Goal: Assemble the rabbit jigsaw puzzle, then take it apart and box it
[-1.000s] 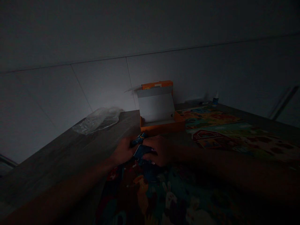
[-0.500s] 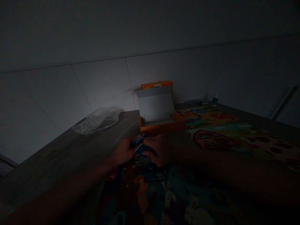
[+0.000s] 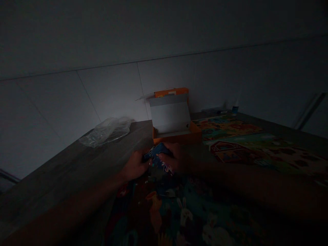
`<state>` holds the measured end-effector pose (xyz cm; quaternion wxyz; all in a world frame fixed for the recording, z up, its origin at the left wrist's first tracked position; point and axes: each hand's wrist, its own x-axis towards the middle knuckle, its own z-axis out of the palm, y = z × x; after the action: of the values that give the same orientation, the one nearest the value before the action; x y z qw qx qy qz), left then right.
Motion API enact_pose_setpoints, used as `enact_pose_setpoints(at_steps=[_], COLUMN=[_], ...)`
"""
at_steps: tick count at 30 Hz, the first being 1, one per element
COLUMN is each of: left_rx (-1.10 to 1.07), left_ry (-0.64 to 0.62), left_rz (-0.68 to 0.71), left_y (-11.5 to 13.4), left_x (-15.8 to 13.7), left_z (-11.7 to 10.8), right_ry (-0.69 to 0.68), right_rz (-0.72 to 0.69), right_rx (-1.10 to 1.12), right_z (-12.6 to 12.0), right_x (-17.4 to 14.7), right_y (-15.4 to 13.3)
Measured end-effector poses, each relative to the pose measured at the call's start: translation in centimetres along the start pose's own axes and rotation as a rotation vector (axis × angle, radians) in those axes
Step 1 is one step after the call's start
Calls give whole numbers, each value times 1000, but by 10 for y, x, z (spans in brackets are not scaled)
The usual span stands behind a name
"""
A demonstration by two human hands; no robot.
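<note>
Just in front of the orange box (image 3: 179,138), the right hand (image 3: 176,158) pinches a blue piece (image 3: 159,151) that lies between the hands, its long axis unclear. The left hand (image 3: 136,165) curls beside a smaller dark piece (image 3: 148,156); whether it grips is too dark to tell.

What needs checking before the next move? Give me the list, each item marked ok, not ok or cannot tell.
1. Blue piece gripped by the right hand: ok, the thumb lies across it.
2. Dark piece at the left hand: cannot tell how firmly it is held.
3. Orange box open: ok, its lid stands up.
4. Plastic bag away from both hands: ok, it lies apart on the table.
5. Light good enough to see details: not ok, the scene is very dark.
</note>
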<state>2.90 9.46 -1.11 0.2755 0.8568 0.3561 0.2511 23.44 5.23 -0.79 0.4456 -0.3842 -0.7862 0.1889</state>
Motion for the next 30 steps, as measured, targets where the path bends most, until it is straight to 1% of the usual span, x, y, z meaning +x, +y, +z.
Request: enact_pose_setpoints(at_steps=[3,5,8,10,14,16,19,22,24,27,30], left_rx=[51,81,38,-22,-147,-203,-233,-194,-148,-96,-81], left_ry=[-4,-17,-32,0,65,45,-32,-86,-81,-5,136], left_rz=[-13,-14,-24,-50,-73,-48,12,21,15,-12,-40], left_y=[3,6,9,8,3,1,1,3,3,2,-1], left_x=[-1,-2,-2,-1,1,0,-2,-3,-3,-1,1], left_z=[0,0,0,0,-3,-5,-5,-3,-1,1,0], right_ry=[94,172,224,211,120,46,-47,-61,-39,6,11], right_rz=[64,93,115,124,145,150,142,130,116,93,75], right_rx=[41,24,-16,-45,-157,-239,-327,-320,-278,-259,-322], right_z=[1,1,1,1,0,0,2,5,6,6,4], right_x=[4,6,8,8,6,6,6,5,5,4,5], right_y=[3,4,6,7,6,5,5,6,8,9,9])
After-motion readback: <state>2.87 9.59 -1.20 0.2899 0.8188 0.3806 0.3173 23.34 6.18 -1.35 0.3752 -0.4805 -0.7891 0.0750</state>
